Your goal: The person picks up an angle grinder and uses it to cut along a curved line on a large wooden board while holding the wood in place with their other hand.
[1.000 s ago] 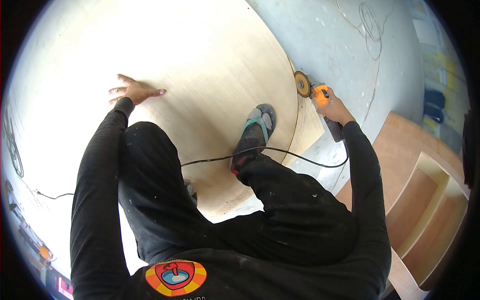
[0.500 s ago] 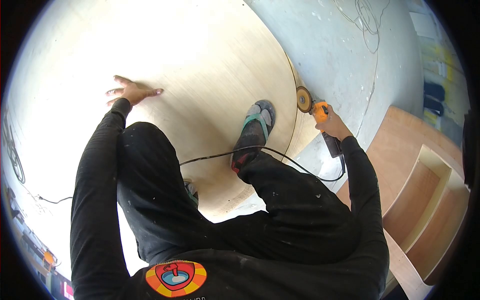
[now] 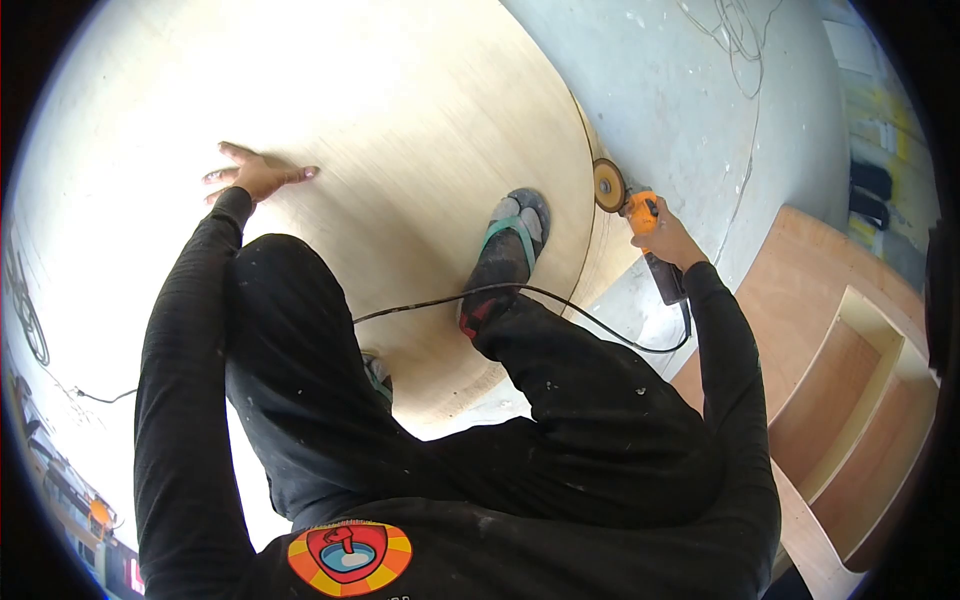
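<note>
Fingers spread flat, left hand [image 3: 255,175] on plywood sheet [image 3: 400,130] | right hand [image 3: 665,240] fingers wrapped around angle grinder [image 3: 640,225]

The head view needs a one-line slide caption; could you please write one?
Right hand runs an orange angle grinder along a plywood sheet, left hand flat on it.

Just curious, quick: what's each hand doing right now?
Left hand: open, flat on the plywood sheet.
Right hand: closed around the angle grinder.

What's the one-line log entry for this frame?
left hand: flat on plywood sheet | right hand: grips angle grinder, disc at cut line | right foot: on sheet | cord: trails across leg
</note>
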